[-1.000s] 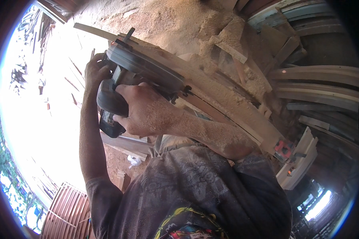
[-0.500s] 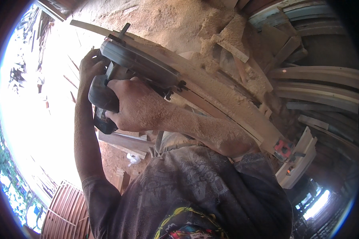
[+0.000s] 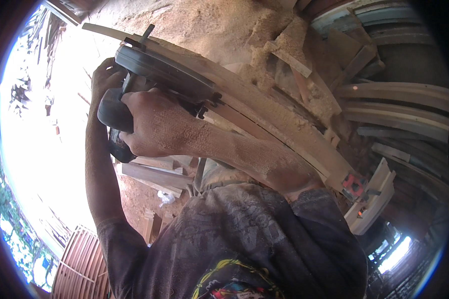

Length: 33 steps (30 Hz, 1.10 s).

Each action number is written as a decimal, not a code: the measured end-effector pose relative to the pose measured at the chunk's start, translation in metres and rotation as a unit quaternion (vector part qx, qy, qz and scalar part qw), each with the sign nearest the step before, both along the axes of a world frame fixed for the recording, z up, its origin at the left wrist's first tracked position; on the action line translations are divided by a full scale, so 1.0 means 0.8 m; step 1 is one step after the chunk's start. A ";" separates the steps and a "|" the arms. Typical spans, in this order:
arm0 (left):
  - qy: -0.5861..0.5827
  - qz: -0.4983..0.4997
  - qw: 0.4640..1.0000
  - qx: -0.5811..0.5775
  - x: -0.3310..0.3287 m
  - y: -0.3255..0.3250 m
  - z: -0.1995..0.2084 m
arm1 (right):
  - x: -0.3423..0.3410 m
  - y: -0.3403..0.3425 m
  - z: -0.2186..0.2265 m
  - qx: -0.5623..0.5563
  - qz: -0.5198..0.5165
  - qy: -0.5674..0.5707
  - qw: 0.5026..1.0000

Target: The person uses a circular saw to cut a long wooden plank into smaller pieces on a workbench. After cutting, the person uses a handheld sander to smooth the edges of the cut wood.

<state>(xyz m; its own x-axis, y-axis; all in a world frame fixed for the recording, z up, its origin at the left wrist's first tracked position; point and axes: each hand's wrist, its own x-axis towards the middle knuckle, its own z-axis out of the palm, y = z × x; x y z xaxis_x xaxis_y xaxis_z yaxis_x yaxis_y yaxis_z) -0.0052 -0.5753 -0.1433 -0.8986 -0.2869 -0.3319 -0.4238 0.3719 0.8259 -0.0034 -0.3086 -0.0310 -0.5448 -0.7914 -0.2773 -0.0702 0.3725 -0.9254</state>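
Note:
A dark circular saw [image 3: 167,70] rests over a long sawdust-covered board [image 3: 279,122] that runs from far left to near right. Behind it a narrow dark cut line follows the board's length. My right hand [image 3: 157,122] is closed around the saw's rear handle, its forearm coated in dust. My left hand [image 3: 105,77] is at the saw's front left, its fingers curled against the tool and partly hidden by it. The saw's blade is out of sight under the housing.
Curved wooden pieces [image 3: 394,92] are stacked at the right. Sawdust [image 3: 199,25] and offcuts [image 3: 290,59] lie beyond the board. A red-and-black object [image 3: 354,185] sits at its near end. Wood pieces [image 3: 154,175] lie below the saw; a slatted wooden stack [image 3: 82,266] stands lower left.
The saw has slid a little left and away along the board, with both hands moving along with it. A bit more of the board shows behind the saw.

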 end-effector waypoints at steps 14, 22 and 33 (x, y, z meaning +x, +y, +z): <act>-0.056 0.017 0.992 -0.116 -0.023 -0.031 0.039 | 0.018 0.001 -0.017 -0.112 -0.069 0.062 0.989; 0.040 0.078 0.984 -0.156 0.005 0.073 0.153 | 0.062 0.072 -0.021 -0.219 -0.135 0.134 0.957; 0.092 -0.035 0.995 -0.025 0.042 0.203 0.201 | 0.099 0.230 0.057 -0.203 -0.208 0.080 0.953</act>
<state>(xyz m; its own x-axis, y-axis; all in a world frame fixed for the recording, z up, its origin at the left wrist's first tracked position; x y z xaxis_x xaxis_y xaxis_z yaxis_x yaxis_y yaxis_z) 0.0286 -0.4129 0.0175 -0.9612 -0.2339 -0.1463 -0.2385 0.4380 0.8667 0.0757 -0.1247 0.0147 -0.8450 -0.5215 0.1185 -0.1459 0.0116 -0.9892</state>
